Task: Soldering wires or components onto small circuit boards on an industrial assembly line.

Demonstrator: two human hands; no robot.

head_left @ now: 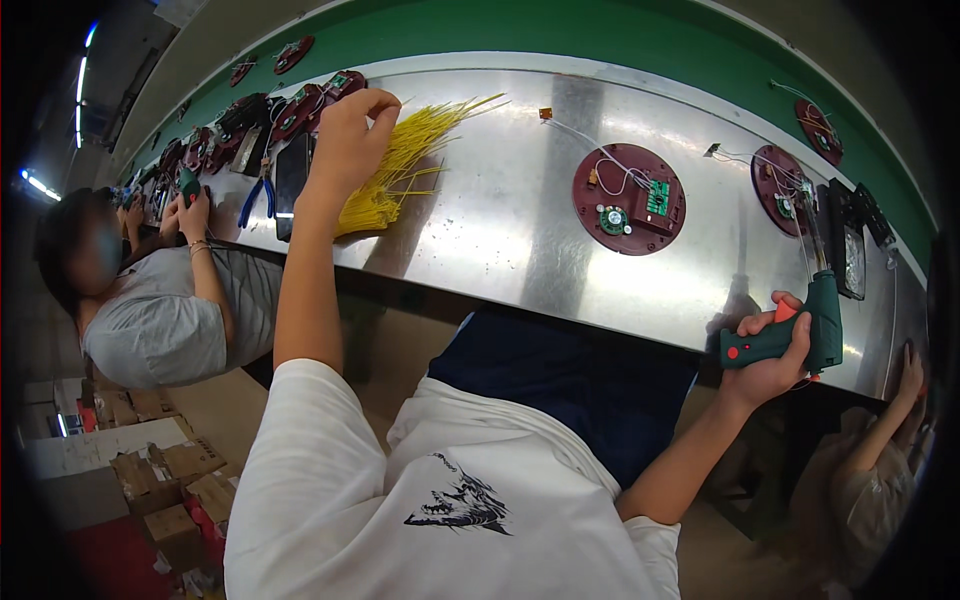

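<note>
My left hand is raised over the far end of a bundle of thin yellow strips that look like cable ties. Its fingers curl in toward the thumb, and whatever they may pinch is too small to see. At the right, my right hand grips a dark green pistol-grip power tool with a red trigger, its front pointing away from me. Between my hands lies a round maroon housing with a green circuit board, a small round part and white wires running to a little connector.
Another maroon housing and black parts are on the metal bench at right. Blue-handled pliers and a dark flat device lie at left. Co-workers sit on both sides. Cardboard boxes stand behind left.
</note>
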